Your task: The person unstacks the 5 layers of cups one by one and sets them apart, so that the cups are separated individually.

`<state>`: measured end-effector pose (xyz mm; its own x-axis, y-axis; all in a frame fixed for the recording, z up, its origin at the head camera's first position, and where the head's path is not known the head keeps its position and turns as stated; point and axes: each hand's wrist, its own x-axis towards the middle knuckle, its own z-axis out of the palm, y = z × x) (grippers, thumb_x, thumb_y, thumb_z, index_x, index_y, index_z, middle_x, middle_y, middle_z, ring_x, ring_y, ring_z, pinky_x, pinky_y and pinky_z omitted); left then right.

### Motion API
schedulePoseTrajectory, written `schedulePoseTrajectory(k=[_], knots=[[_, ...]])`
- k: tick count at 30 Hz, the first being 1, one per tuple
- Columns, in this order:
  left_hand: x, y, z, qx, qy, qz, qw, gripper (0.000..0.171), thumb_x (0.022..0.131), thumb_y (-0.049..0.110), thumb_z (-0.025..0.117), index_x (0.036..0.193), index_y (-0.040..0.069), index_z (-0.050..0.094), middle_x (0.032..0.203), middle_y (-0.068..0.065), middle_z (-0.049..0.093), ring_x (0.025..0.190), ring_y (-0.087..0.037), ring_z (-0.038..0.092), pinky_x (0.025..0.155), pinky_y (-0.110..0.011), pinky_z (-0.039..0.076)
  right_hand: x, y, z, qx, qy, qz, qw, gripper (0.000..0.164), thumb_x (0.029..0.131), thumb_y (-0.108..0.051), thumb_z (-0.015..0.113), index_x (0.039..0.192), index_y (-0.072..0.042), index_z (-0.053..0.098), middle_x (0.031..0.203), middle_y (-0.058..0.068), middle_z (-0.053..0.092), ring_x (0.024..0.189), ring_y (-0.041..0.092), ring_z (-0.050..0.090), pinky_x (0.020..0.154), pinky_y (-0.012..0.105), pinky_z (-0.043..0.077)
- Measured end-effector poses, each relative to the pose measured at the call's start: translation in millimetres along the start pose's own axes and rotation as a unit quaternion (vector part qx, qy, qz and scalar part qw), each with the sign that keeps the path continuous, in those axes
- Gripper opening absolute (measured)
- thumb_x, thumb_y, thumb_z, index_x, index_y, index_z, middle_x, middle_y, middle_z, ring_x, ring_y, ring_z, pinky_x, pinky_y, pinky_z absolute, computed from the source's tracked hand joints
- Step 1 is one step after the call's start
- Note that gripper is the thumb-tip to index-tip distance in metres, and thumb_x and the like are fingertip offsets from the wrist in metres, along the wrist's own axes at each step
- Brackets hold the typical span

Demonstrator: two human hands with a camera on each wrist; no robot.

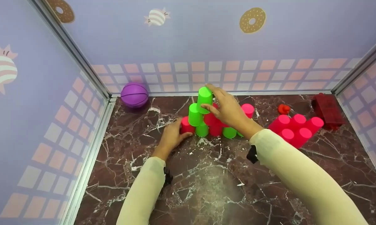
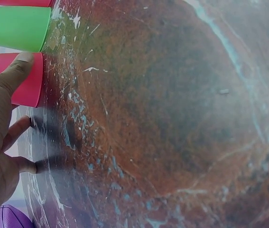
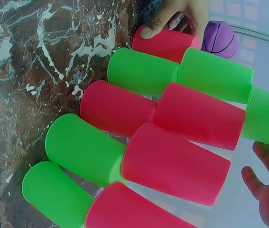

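Cups [image 3: 198, 116], smooth, tapered, green and pinkish-red, stand inverted in tiers on the marbled surface [image 1: 203, 187], fingers of the left hand [image 1: 170, 136] gripping the red end cup [image 1: 187, 125] down low, those of the right hand [image 1: 231, 108] pinching the green top cup [image 1: 204, 97], purple ball [image 1: 134, 96] beyond!

Lilac walls [image 1: 200, 43] enclose a brown marbled surface [image 1: 206, 197]

Left hand [image 1: 170, 135] sits low — right hand [image 1: 229, 107] higher up.
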<state>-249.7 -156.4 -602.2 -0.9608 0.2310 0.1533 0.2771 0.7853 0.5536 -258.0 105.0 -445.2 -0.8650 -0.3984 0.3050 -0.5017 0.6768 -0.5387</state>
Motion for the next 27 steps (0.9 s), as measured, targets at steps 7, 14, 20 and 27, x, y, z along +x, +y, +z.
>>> schedulePoseTrajectory(k=[7, 14, 20, 27], knots=[[2.2, -0.8, 0.6, 0.003, -0.005, -0.002, 1.0000, 0.070, 0.091, 0.044, 0.088, 0.145, 0.010, 0.060, 0.131, -0.017, 0.078, 0.123, -0.038, 0.075, 0.111, -0.056, 0.058, -1.9, 6.4, -5.6, 0.011, 0.029, -0.034, 0.999, 0.076, 0.105, -0.037, 0.076, 0.167, -0.006, 0.044, 0.154, 0.022, 0.065, 0.138, 0.043, 0.067, 0.123, 0.056, 0.051], [1.8, -1.5, 1.1, 0.009, 0.003, 0.004, 0.9999, 0.069, 0.090, 0.043, 0.089, 0.142, 0.009, 0.060, 0.128, -0.018, 0.079, 0.120, -0.040, 0.076, 0.107, -0.058, 0.059, -8.1, 13.6, -16.3, 0.003, 0.050, -0.058, 0.997, 0.076, 0.104, -0.034, 0.079, 0.164, -0.001, 0.046, 0.145, 0.021, 0.069, 0.127, 0.041, 0.072, 0.114, 0.054, 0.058], [-0.2, -4.2, 1.6, 0.001, 0.009, 0.010, 0.9999, 0.071, 0.090, 0.043, 0.089, 0.143, 0.007, 0.060, 0.128, -0.021, 0.078, 0.120, -0.043, 0.075, 0.108, -0.060, 0.058, -14.5, 22.2, -27.8, 0.005, 0.066, -0.066, 0.996, 0.074, 0.103, -0.033, 0.079, 0.164, -0.005, 0.047, 0.148, 0.019, 0.068, 0.129, 0.039, 0.071, 0.116, 0.055, 0.057], [8.0, -35.8, 25.3, -0.005, 0.062, 0.075, 0.9952, 0.076, 0.087, 0.060, 0.086, 0.141, 0.011, 0.061, 0.121, -0.015, 0.081, 0.112, -0.037, 0.078, 0.101, -0.056, 0.062, -22.4, 35.9, -46.1, -0.007, 0.075, -0.059, 0.995, 0.070, 0.103, -0.030, 0.080, 0.162, -0.006, 0.050, 0.142, 0.021, 0.071, 0.118, 0.040, 0.074, 0.103, 0.053, 0.063]])
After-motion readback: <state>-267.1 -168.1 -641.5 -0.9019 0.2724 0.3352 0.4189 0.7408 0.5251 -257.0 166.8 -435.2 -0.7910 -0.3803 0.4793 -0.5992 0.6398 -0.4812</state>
